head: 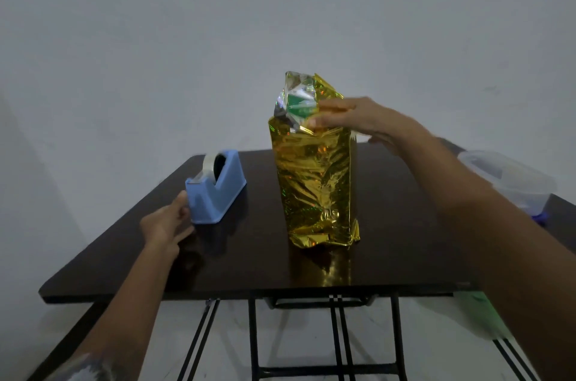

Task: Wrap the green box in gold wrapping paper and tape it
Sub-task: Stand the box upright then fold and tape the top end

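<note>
Green box stands upright mid-table, almost all hidden. Only a green patch shows in the open top, likely the box. Crinkled gold foil wrapping paper sleeves it top to bottom. The bottom end is folded under and looks closed, but no tape is discernible on it.

The top end is not closed: silver inner side showing, flaps up. Left to do, by my read: fold the top down and tape it.

Right hand is at the top right edge, thumb and fingers pinching the paper.

Left hand is at the near end of the light-blue plastic tape dispenser, thumb against it, fingers curled – grip or just touch, cannot tell.

Count – one box, one paper sheet, one dispenser with one clear tape roll, one dark glossy folding table, one clear lidded plastic tub far right, two hands.
</note>
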`<action>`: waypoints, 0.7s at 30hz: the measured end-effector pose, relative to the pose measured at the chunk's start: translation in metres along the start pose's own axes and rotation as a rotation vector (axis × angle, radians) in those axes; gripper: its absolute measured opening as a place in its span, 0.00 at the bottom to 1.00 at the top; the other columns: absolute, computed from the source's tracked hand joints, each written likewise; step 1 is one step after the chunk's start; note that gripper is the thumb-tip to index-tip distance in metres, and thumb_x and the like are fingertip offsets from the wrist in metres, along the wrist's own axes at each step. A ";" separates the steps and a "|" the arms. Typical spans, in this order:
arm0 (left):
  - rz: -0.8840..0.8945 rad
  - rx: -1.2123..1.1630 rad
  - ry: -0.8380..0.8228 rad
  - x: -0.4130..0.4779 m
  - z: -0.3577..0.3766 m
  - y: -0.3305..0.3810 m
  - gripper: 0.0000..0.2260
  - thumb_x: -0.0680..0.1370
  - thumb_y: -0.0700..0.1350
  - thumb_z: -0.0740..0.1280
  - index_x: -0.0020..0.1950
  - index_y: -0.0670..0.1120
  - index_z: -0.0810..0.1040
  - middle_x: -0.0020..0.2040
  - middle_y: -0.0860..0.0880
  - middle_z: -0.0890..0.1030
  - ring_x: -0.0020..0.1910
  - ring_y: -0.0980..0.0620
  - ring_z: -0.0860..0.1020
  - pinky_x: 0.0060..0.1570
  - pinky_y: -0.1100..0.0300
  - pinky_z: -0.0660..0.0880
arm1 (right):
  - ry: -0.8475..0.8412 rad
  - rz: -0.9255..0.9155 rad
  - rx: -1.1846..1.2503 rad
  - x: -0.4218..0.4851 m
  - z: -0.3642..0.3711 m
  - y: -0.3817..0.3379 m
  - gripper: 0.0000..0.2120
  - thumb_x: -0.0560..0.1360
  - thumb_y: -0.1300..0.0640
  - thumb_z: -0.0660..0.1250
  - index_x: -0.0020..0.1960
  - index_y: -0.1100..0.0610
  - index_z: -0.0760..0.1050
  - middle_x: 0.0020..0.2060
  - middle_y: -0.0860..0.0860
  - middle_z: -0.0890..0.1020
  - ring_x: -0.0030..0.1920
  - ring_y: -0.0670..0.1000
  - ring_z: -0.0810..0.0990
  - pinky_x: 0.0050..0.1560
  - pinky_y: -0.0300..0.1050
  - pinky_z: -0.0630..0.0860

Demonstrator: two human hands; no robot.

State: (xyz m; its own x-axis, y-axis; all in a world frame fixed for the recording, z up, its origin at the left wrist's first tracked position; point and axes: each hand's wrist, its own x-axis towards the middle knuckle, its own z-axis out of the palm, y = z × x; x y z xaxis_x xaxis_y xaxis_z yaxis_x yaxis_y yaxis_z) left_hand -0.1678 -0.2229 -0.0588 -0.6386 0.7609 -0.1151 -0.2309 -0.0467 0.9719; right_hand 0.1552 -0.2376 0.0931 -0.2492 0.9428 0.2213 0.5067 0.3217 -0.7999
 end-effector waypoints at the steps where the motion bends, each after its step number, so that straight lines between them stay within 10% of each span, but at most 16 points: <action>1: 0.053 0.001 0.012 -0.011 -0.002 0.005 0.09 0.72 0.47 0.73 0.42 0.44 0.76 0.41 0.48 0.79 0.43 0.52 0.78 0.53 0.50 0.77 | -0.007 0.011 0.001 0.001 0.002 0.003 0.30 0.72 0.48 0.70 0.72 0.50 0.66 0.72 0.51 0.65 0.71 0.53 0.63 0.55 0.41 0.58; 12: 0.834 0.155 -0.645 -0.153 0.085 0.166 0.06 0.71 0.39 0.73 0.44 0.50 0.83 0.37 0.53 0.84 0.42 0.56 0.82 0.45 0.62 0.79 | 0.000 -0.022 -0.046 0.007 0.007 0.008 0.35 0.67 0.44 0.74 0.71 0.50 0.68 0.69 0.54 0.69 0.68 0.55 0.70 0.70 0.53 0.65; 18: 0.806 0.692 -0.819 -0.168 0.131 0.182 0.23 0.67 0.42 0.77 0.60 0.50 0.76 0.38 0.50 0.84 0.43 0.56 0.81 0.47 0.61 0.73 | 0.029 -0.011 -0.065 0.012 0.011 0.009 0.55 0.45 0.26 0.70 0.69 0.45 0.69 0.67 0.52 0.72 0.64 0.55 0.73 0.65 0.55 0.71; 21: 0.799 0.948 -0.772 -0.160 0.144 0.190 0.18 0.65 0.45 0.78 0.52 0.48 0.78 0.43 0.51 0.81 0.47 0.53 0.77 0.41 0.61 0.70 | 0.029 -0.029 -0.069 0.016 0.012 0.012 0.56 0.43 0.25 0.67 0.69 0.44 0.69 0.67 0.52 0.72 0.64 0.55 0.73 0.65 0.55 0.71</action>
State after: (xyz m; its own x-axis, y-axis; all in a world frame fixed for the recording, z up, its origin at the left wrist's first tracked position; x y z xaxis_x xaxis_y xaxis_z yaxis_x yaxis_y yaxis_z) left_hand -0.0034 -0.2603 0.1736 0.2524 0.9025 0.3491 0.7440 -0.4117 0.5263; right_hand 0.1474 -0.2198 0.0800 -0.2411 0.9350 0.2603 0.5557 0.3529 -0.7528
